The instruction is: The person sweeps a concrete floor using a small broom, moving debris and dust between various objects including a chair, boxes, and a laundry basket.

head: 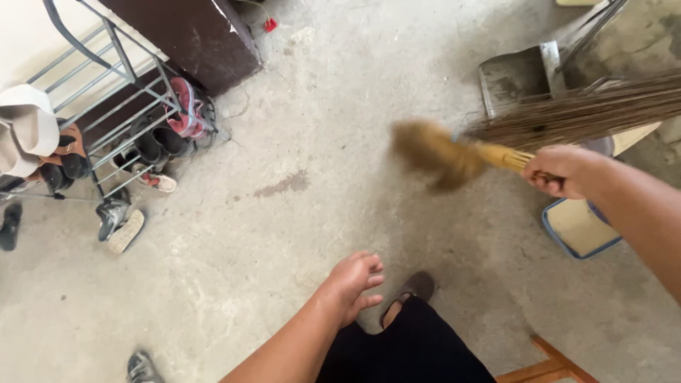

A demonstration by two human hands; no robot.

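My right hand (560, 171) grips the yellow handle of a short straw hand broom (443, 154), whose bushy brown head is blurred with motion above the bare concrete floor (312, 106). My left hand (352, 282) hangs free over my dark-clothed knee, fingers loosely apart, holding nothing. My foot in a dark sandal (411, 291) shows just right of that hand.
A metal shoe rack (120, 92) with several pairs of shoes stands at the left, loose sandals (120, 223) beside it. A stick broom (589, 110) and a metal dustpan (514, 78) lie at the upper right. A blue-rimmed tray (578, 227) rests under my right arm. A wooden frame (550, 365) pokes in below.
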